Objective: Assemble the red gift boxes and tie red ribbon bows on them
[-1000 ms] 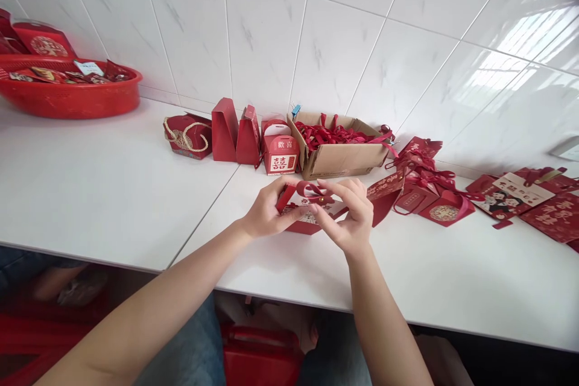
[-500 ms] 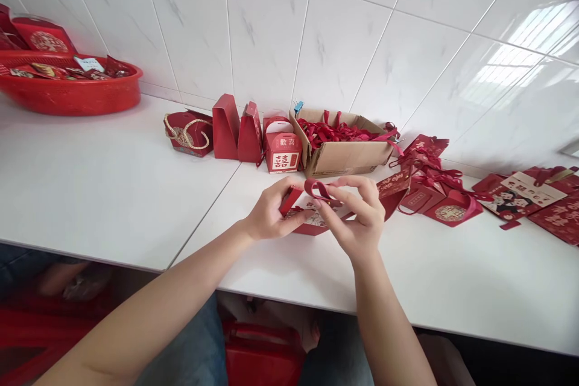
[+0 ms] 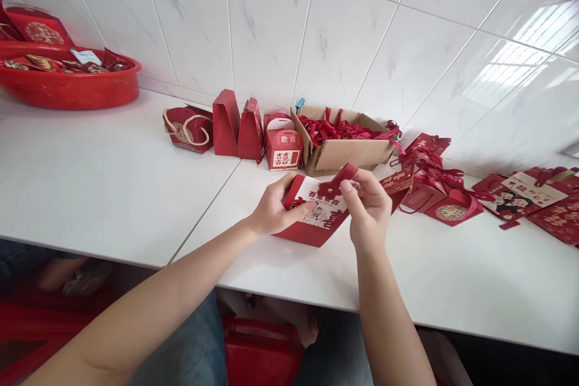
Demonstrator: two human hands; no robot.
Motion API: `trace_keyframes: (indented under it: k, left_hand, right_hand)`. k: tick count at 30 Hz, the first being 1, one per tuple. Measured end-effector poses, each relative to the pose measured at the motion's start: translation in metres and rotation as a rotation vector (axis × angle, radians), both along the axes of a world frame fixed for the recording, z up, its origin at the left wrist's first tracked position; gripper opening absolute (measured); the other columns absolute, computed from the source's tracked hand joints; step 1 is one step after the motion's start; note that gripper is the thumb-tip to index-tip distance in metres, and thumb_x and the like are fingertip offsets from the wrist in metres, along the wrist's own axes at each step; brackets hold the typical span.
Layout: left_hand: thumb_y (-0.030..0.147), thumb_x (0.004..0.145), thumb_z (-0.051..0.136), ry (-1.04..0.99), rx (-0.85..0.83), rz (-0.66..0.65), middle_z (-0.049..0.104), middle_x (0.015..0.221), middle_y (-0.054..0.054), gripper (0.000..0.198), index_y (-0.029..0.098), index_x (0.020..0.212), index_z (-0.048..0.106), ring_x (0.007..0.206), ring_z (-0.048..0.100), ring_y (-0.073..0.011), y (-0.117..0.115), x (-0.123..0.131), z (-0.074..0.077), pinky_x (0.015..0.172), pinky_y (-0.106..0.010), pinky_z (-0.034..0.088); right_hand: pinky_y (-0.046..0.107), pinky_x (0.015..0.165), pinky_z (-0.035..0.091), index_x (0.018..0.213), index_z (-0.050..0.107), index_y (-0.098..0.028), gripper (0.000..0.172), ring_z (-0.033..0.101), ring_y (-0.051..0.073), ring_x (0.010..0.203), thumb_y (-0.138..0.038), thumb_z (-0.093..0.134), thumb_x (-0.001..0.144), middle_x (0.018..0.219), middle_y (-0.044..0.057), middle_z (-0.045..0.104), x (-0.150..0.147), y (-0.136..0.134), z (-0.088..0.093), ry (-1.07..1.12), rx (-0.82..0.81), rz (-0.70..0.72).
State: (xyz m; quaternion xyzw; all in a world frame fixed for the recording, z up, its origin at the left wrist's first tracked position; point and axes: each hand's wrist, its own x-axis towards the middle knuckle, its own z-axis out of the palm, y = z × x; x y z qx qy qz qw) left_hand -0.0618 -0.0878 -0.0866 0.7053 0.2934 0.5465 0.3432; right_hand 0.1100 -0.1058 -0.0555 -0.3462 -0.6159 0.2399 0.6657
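Note:
A red and white paper gift box point(image 3: 301, 234) with a printed couple on its front rests tilted on the white table between my hands. My left hand point(image 3: 277, 205) is closed on the box's left side, its thumb lying across the printed front. At the box's top right, my right hand point(image 3: 370, 208) pinches a dark red strap point(image 3: 340, 180) between thumb and fingers. A small gold stud shows at the strap's lower end. The far side of the box is hidden.
Behind stands a cardboard box point(image 3: 350, 157) full of red ribbons. Left of it are several small red gift boxes point(image 3: 226, 123) and a red plastic basket point(image 3: 90, 90) of packets. More red boxes with ribbons point(image 3: 446, 202) lie at the right. A tiled wall point(image 3: 266, 30) backs the table.
The strap was looped over the box top between my fingers; now my right hand holds it drawn up to the right. More of the printed front shows.

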Motion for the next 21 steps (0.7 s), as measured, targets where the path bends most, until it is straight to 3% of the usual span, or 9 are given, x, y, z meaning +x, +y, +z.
trace_keyframes:
  k: [4, 9, 13, 16, 18, 21]
  left_hand:
    - [0.039, 0.076, 0.072, -0.079, -0.135, 0.107, 0.069, 0.103, -0.009, 0.043, 0.016, 0.109, 0.056, 0.091, 0.067, -0.0232, 0.010, 0.002, -0.006, 0.080, -0.034, 0.055]
    - [0.040, 0.073, 0.073, -0.089, -0.100, 0.265, 0.068, 0.105, -0.008, 0.044, 0.017, 0.107, 0.057, 0.095, 0.065, -0.0233, 0.024, -0.005, -0.007, 0.082, -0.035, 0.054]
    - [0.042, 0.075, 0.071, -0.084, -0.039, 0.304, 0.063, 0.110, -0.009, 0.047, 0.018, 0.110, 0.050, 0.100, 0.062, -0.0233, 0.033, -0.009, -0.015, 0.087, -0.038, 0.052]
    - [0.042, 0.078, 0.066, -0.032, 0.000, 0.392, 0.054, 0.121, -0.013, 0.058, 0.020, 0.124, 0.038, 0.108, 0.057, -0.0239, 0.040, -0.009, -0.026, 0.094, -0.042, 0.047]
    - [0.042, 0.080, 0.063, 0.012, -0.036, 0.428, 0.050, 0.124, -0.014, 0.062, 0.022, 0.129, 0.032, 0.109, 0.055, -0.0242, 0.045, -0.008, -0.033, 0.093, -0.044, 0.045]
    - [0.042, 0.081, 0.061, 0.086, -0.106, 0.423, 0.047, 0.125, -0.013, 0.063, 0.025, 0.131, 0.026, 0.106, 0.055, -0.0243, 0.049, -0.007, -0.042, 0.088, -0.043, 0.047]
  right_hand:
    - [0.035, 0.081, 0.053, 0.116, 0.056, -0.027, 0.038, 0.062, 0.020, 0.098, -0.038, 0.066, 0.081, 0.106, 0.005, 0.063, -0.003, 0.011, -0.006, -0.030, -0.129, 0.044]
    - [0.040, 0.096, 0.050, 0.131, 0.040, -0.028, 0.068, 0.060, 0.022, 0.109, -0.035, 0.074, 0.072, 0.123, 0.007, 0.060, -0.001, 0.027, -0.019, -0.165, -0.328, 0.213]
    - [0.044, 0.098, 0.048, 0.121, 0.050, -0.025, 0.061, 0.062, 0.024, 0.108, -0.031, 0.076, 0.066, 0.118, 0.006, 0.065, 0.009, 0.041, -0.028, -0.308, -0.453, 0.305]
    - [0.044, 0.089, 0.051, 0.112, 0.055, -0.022, 0.055, 0.064, 0.026, 0.099, -0.034, 0.076, 0.063, 0.110, 0.007, 0.068, 0.020, 0.051, -0.031, -0.261, -0.473, 0.092]
    - [0.044, 0.086, 0.051, 0.105, 0.057, -0.021, 0.051, 0.064, 0.028, 0.097, -0.036, 0.076, 0.060, 0.106, 0.008, 0.068, 0.029, 0.056, -0.031, -0.244, -0.497, -0.195]
    - [0.048, 0.094, 0.045, 0.103, 0.056, -0.019, 0.052, 0.056, 0.036, 0.110, -0.038, 0.076, 0.058, 0.114, 0.015, 0.061, 0.042, 0.059, -0.030, -0.300, -0.576, -0.679]
